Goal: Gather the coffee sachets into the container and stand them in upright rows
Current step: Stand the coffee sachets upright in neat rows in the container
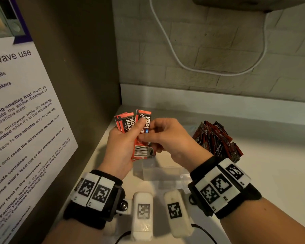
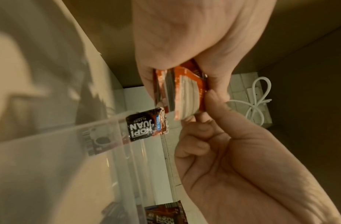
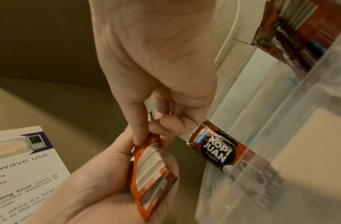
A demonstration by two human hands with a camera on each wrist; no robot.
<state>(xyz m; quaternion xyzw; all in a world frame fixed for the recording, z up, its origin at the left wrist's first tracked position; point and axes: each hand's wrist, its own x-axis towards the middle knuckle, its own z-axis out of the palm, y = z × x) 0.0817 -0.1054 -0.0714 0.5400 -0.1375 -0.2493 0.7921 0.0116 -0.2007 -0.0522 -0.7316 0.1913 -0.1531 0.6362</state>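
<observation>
Pale countertop (image 1: 264, 155) tucked into a corner, brick-pattern wall (image 1: 209, 50) at the back with a white cable (image 1: 167, 43) looping down it, and a dark side panel on the left carrying a big printed microwave-use notice (image 1: 21, 120). Sitting on the counter under the hands is the clear plastic container (image 1: 158, 173), and honestly it's so see-through in the head view that its edges are hard to trace; the wrist views show it better, with one sachet leaning on the rim (image 3: 215, 151), half sticking out, its lower part blurred behind the plastic. Off to the right there's a heap of sachets (image 1: 217, 140), dark red and black, jumbled, partly cut off by the right wrist band. The left hand (image 1: 120, 148) has its fingers and thumb wrapped around a small fan of sachets (image 1: 128, 122) held up above the container. The right hand (image 1: 169, 136) is pinching the frontmost sachet (image 1: 144, 136) of that fan between thumb and curled fingers, touching the left thumb. Can't count how many sachets are in the fan since they overlap.
</observation>
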